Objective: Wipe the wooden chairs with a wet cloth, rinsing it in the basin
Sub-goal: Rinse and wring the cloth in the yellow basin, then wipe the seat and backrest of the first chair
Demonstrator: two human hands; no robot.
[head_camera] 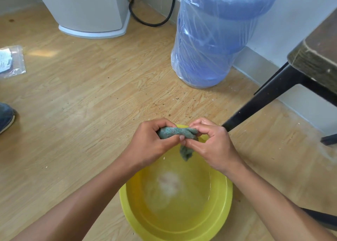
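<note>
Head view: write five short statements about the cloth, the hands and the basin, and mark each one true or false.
1. Both hands grip the cloth. True: the left hand and the right hand hold it between them.
2. The cloth lies flat on the floor. False: it is bunched and twisted, held above the yellow basin.
3. The basin holds cloudy water. True.
4. The basin stands on the wooden seat. False: it sits on the wood-pattern floor, beside the black leg of the seat at the right.
5. The blue water jug is bare. False: clear plastic film covers it.
</note>
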